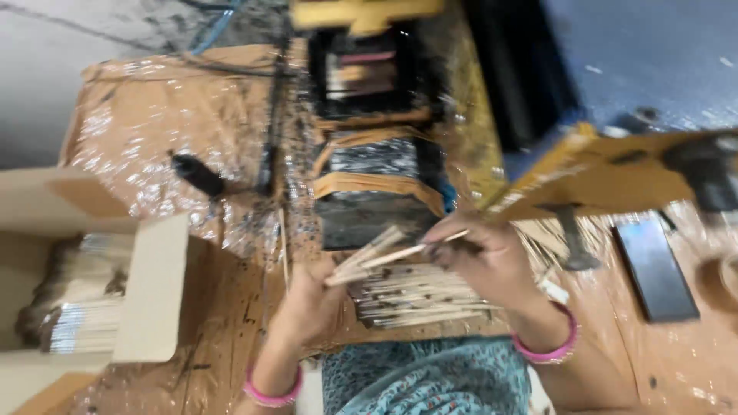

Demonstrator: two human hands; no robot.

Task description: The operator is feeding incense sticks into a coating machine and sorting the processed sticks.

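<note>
A: Head view, blurred. Both hands up over the surface (231, 307), which is wrapped in shiny brown plastic sheet spattered with dark paint.

B: What does the left hand (307, 303) have?

A: Fingers closed round the lower end of a small bundle of thin wooden sticks (369, 253) — they fan up and to the right. Pink bangle (273, 396) at the wrist.

B: And the right hand (480, 257)?

A: Curled at the far end of the same bundle, fingertips pinching one stick that juts out toward the right. It wears a pink bangle as well. Fingertips look dark-stained; too blurred to say more.

B: Where do the sticks sit relative to the rest?

A: Held in the air just above a flat stack of like sticks (419, 300) lying on the surface close to the person's lap, in front of a black and yellow press-like machine (377, 115).

B: Anything else about?

A: Open cardboard box (154, 292) at left, packed with more sticks laid sideways. A dark flat slab (653, 269) lies at right — well apart from the hands. Patterned teal cloth (423, 376) at bottom edge.
</note>
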